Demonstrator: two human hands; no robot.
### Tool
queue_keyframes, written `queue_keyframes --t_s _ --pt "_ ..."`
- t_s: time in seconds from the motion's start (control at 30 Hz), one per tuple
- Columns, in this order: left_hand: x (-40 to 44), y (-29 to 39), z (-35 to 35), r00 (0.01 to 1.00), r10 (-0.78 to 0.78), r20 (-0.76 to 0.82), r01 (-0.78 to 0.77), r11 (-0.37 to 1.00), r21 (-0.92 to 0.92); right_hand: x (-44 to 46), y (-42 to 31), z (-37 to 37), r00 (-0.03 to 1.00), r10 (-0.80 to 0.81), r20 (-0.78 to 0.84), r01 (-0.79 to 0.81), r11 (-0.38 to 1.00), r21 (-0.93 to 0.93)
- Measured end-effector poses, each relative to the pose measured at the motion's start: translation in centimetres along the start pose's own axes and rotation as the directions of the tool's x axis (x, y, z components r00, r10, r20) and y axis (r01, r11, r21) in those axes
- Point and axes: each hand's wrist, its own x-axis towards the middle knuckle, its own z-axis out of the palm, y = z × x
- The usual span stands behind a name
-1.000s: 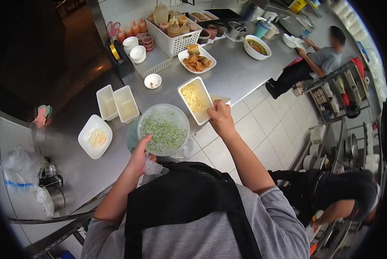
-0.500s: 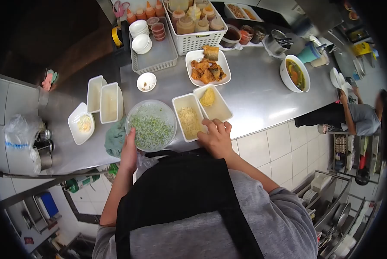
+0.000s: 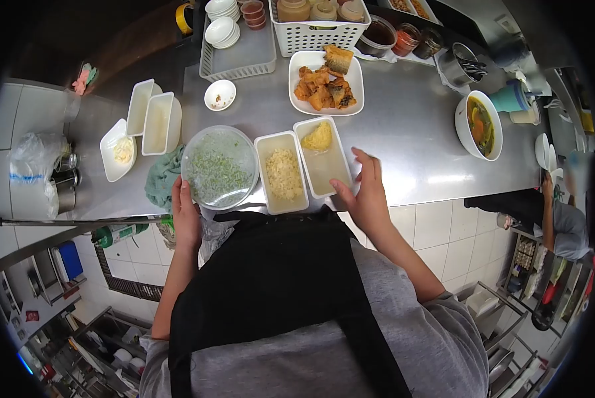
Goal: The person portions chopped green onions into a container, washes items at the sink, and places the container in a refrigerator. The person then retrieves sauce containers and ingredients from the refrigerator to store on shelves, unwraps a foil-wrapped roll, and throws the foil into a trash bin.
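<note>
Three containers stand side by side at the near edge of the counter (image 3: 400, 156), so setting them in a row looks done. The round tub (image 3: 226, 135) of greens (image 3: 216, 178) is on the left, the middle tub (image 3: 275, 142) holds pale crumbs (image 3: 284, 174), and the end tub (image 3: 327, 174) has yellow food (image 3: 317, 136) only at its far end, the near part bare. The left hand (image 3: 188, 215) is against the round tub's near left side, fingers close together; whether it pinches the wall I cannot tell. The right hand (image 3: 369, 198) is spread, holding nothing, its thumb at the end tub's near right side, contact unclear. Beyond them, a dish (image 3: 300, 62) already bears fried pieces (image 3: 323, 91). Greens, crumbs and yellow food are all left in their containers; whether more belongs in the row does not show.
</note>
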Motion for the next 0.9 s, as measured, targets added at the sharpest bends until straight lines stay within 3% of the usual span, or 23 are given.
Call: queue_keyframes --t_s 0.03,0.07,0.13,0.23,0.27,0.33,0.37,0.4,0.5,0.63,0.7,0.77,0.83,0.87,0.9 --pt "0.0 -0.4 -0.1 1.000 -0.004 -0.010 0.004 1.000 0.004 0.6 0.0 -0.3 0.927 0.251 0.277 -0.282 0.956 0.079" --pt "0.3 -1.0 -0.2 0.996 0.084 -0.006 -0.084 0.996 0.003 1.0 0.1 -0.2 0.721 0.432 0.542 -0.552 0.831 0.070" --pt "0.7 -1.3 -0.4 0.986 0.167 -0.004 -0.167 0.986 0.008 1.3 0.4 0.2 0.696 0.412 0.588 -0.514 0.858 0.008" --pt "0.7 -0.6 -0.5 0.959 0.282 -0.033 -0.281 0.959 0.037 1.2 -0.2 0.2 0.915 0.257 0.312 -0.247 0.966 -0.071" --pt "0.4 -0.2 -0.4 0.953 0.296 -0.056 -0.292 0.953 0.080 1.3 -0.3 0.1 0.912 0.256 0.319 -0.246 0.967 -0.071" --pt "0.1 0.1 -0.5 0.948 0.307 -0.084 -0.296 0.947 0.122 1.7 -0.7 -0.1 0.992 -0.013 0.128 0.032 0.988 -0.150" --pt "0.2 0.1 -0.6 0.945 0.322 -0.065 -0.308 0.937 0.163 1.9 -1.4 0.0 0.996 -0.029 0.087 0.040 0.992 -0.120" --pt "0.2 0.1 -0.8 0.941 0.336 -0.044 -0.321 0.925 0.205 2.0 -1.9 0.2 0.995 -0.032 0.091 0.042 0.992 -0.119" --pt "0.4 0.7 -0.8 0.967 0.254 -0.003 -0.248 0.945 0.213 3.6 -3.6 1.3 0.960 -0.246 0.135 0.260 0.960 -0.101" --pt "2.5 -0.8 -1.6 0.958 0.279 0.071 -0.286 0.947 0.149 9.1 -5.5 5.4 0.941 -0.320 0.105 0.335 0.922 -0.192" --pt "3.4 -1.0 -2.4 0.921 0.369 0.122 -0.388 0.893 0.229 11.0 -5.5 7.2 0.810 -0.212 0.547 0.423 0.858 -0.293" --pt "3.6 -1.2 -2.9 0.890 0.435 0.136 -0.455 0.862 0.222 11.4 -5.0 8.8 0.779 -0.245 0.577 0.399 0.904 -0.156" --pt "3.9 -1.5 -3.4 0.905 0.404 0.131 -0.423 0.885 0.195 11.6 -6.0 7.7 0.761 -0.288 0.581 0.507 0.823 -0.255" --pt "3.0 -0.3 -3.1 0.946 0.298 0.125 -0.314 0.940 0.136 12.0 -6.2 6.4 0.780 -0.276 0.562 0.503 0.810 -0.301" --pt "3.1 -0.4 -3.2 0.936 0.328 0.126 -0.342 0.932 0.118 12.3 -6.5 5.3 0.802 -0.305 0.514 0.465 0.859 -0.216"
